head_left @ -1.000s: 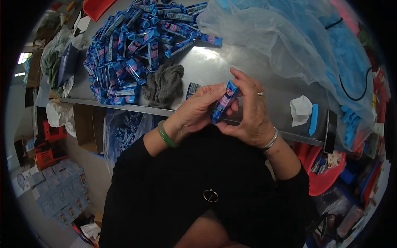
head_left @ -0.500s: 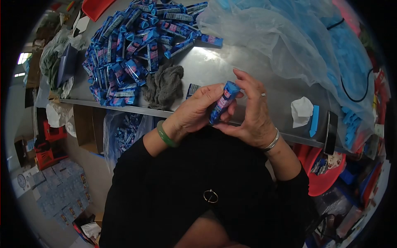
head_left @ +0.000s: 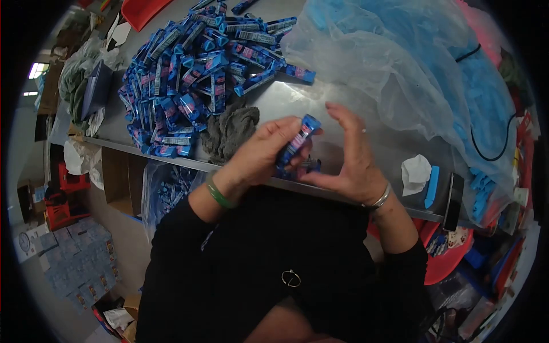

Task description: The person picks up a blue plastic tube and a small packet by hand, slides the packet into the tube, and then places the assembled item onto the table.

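My left hand, with a green bangle at its wrist, grips a small blue and pink packet between thumb and fingers, tilted over the table's front edge. My right hand is to the right of it, thumb and fingers spread wide with nothing between them. Below the left fingertips, another blue and pink piece partly shows; its kind is hard to make out. A large heap of similar blue packets lies at the back left. Beside the heap, close to my left forearm, is a crumpled dark grey cloth.
A clear plastic bag with blue items spreads over the back right of the metal table. Right of my hands lie a white crumpled tissue, a blue strip and a phone. Below the edge hangs a bag of packets.
My right hand has come away from the packet and its fingers have spread. The packet stays in my left hand, shifted slightly left. The view has moved a little.
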The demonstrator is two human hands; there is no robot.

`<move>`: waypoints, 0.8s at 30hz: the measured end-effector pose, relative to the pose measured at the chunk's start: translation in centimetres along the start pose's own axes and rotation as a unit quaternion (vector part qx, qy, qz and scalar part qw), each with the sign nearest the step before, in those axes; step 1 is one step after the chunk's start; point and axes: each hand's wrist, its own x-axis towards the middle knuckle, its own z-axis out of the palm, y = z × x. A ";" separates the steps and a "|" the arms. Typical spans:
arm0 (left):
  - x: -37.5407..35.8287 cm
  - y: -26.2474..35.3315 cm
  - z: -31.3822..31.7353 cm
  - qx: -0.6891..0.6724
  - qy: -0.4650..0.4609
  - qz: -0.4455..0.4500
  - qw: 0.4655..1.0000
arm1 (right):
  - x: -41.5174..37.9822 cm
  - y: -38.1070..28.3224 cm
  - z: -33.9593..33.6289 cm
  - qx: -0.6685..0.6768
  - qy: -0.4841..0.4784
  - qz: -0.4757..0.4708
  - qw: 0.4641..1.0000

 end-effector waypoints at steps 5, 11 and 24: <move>-1.5 11.7 -6.4 0.512 0.243 0.245 0.786 | 4.5 7.6 -3.8 -0.298 -0.023 0.133 0.945; -2.3 22.3 -12.6 0.829 0.333 0.338 0.296 | 9.0 20.1 -1.6 -0.426 -0.011 -0.087 0.900; 7.9 -5.4 3.2 0.770 -0.193 0.256 0.552 | 16.4 16.3 0.2 -0.414 -0.028 0.206 0.886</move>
